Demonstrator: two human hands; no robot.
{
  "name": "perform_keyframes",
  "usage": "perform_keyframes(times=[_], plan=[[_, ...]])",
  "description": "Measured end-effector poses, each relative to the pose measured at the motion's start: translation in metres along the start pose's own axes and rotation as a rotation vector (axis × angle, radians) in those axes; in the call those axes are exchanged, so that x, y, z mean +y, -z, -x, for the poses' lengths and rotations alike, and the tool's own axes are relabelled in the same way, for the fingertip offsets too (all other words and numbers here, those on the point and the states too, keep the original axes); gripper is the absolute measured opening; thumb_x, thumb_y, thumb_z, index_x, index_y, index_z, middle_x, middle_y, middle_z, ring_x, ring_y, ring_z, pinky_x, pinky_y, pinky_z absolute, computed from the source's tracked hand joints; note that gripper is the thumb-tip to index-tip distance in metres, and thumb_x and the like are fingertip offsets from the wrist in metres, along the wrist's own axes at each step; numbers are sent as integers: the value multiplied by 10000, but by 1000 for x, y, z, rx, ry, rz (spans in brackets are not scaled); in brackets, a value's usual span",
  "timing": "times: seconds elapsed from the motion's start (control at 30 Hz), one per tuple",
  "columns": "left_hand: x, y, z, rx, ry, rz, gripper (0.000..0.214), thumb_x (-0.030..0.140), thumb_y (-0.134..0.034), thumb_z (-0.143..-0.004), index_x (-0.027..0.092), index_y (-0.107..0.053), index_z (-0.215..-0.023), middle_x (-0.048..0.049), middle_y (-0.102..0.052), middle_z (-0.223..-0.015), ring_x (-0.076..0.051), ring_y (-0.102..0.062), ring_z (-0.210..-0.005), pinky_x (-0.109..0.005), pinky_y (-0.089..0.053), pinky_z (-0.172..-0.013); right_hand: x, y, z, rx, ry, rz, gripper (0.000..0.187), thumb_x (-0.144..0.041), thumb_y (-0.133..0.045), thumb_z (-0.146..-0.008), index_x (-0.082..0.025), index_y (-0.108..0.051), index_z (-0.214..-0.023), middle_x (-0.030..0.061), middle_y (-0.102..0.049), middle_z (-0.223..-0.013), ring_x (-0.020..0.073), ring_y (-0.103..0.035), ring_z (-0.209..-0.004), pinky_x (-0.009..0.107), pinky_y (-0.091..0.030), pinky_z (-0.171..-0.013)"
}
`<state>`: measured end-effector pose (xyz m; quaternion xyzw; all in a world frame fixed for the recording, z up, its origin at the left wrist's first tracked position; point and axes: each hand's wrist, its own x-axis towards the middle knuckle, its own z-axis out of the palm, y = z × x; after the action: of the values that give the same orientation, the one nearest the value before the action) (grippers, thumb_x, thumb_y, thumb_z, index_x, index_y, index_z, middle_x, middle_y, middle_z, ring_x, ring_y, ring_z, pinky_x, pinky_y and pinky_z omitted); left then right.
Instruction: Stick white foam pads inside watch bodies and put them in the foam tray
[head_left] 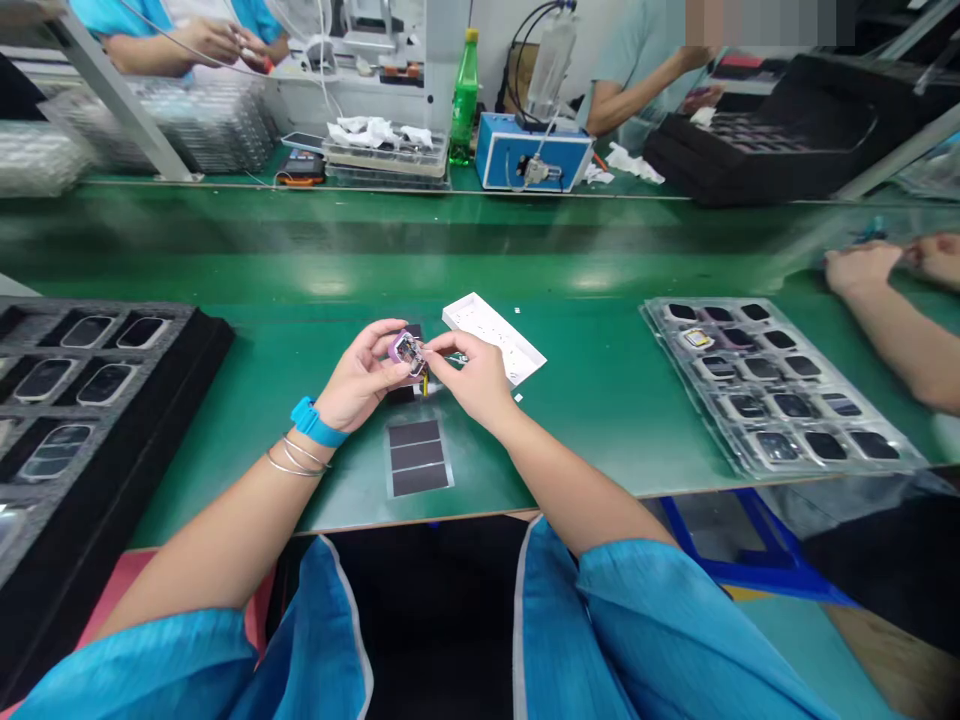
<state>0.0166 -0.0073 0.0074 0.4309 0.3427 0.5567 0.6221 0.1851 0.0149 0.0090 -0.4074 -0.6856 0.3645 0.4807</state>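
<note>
Held up over the green bench is a small purple-framed smartwatch case (409,350), its inner parts showing. My left hand (354,378) grips it between thumb and fingers. From the other side, my right hand (478,378) has thumb and forefinger pinched together at the case's edge; what they hold, if anything, is too small to make out. A yellow strip (425,384) hangs just below the case. Behind my right hand lies a shallow white tray (525,352) with tiny bits in it. A clear sheet with black rectangular pieces (417,456) lies nearer me.
On the left stands a black foam tray (180,345) of watch cases. A clear plastic tray (694,395) of watch parts lies right, near a co-worker's hand (862,268). At the back are a green bottle (464,100) and a blue box (534,150); other people work beyond.
</note>
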Motion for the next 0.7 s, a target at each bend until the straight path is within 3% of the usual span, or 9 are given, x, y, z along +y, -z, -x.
perform_keyframes(times=[0.1,0.23,0.3,0.4,0.5,0.63,0.7], plan=[[-2,-1,0,13,-9,-4,610,233,-921,-591,227,-606,-1113,-15,-691,-986,-150,-693,-821,-263,-613,-726,3,1,1,9,42,97,76,-200,-630,-817,-211,-706,-813,-3,-755,-852,161,-694,-818,289,-537,-792],[-7,-1,-1,62,-40,-33,592,201,-933,-561,205,-624,-1065,-13,-693,-977,-136,-692,-826,-238,-603,-751,7,-4,2,26,246,383,133,-141,-608,-827,-218,-684,-750,0,-745,-802,174,-683,-801,396,-459,-1025],[-8,-2,-2,73,-36,-35,592,199,-936,-553,202,-627,-1058,-8,-694,-967,-131,-691,-815,-230,-602,-744,7,-6,2,8,285,430,138,-136,-608,-834,-214,-684,-750,2,-743,-795,173,-682,-791,416,-421,-1069],[-4,-2,-1,62,-2,-11,609,227,-931,-567,217,-608,-1083,-3,-699,-966,-139,-696,-796,-249,-610,-724,6,0,-2,2,178,283,111,-201,-615,-863,-215,-700,-792,0,-744,-824,167,-685,-809,343,-505,-916],[2,-3,0,36,22,25,619,246,-924,-585,234,-585,-1103,-11,-712,-988,-165,-716,-836,-251,-608,-719,8,23,-15,147,77,205,136,-248,-588,-884,-206,-705,-829,11,-740,-862,166,-676,-822,311,-520,-808],[7,-2,2,21,49,58,599,257,-914,-607,243,-580,-1104,-12,-720,-984,-193,-729,-895,-252,-609,-732,16,64,-34,239,9,517,205,-90,-534,-816,-189,-714,-823,60,-737,-942,235,-651,-937,456,-460,-951],[7,-2,2,16,63,67,597,263,-916,-602,245,-582,-1097,-11,-721,-988,-194,-731,-896,-251,-611,-731,19,70,-38,241,-33,587,248,-58,-510,-797,-177,-723,-845,92,-730,-1039,279,-621,-1054,525,-413,-1009]])
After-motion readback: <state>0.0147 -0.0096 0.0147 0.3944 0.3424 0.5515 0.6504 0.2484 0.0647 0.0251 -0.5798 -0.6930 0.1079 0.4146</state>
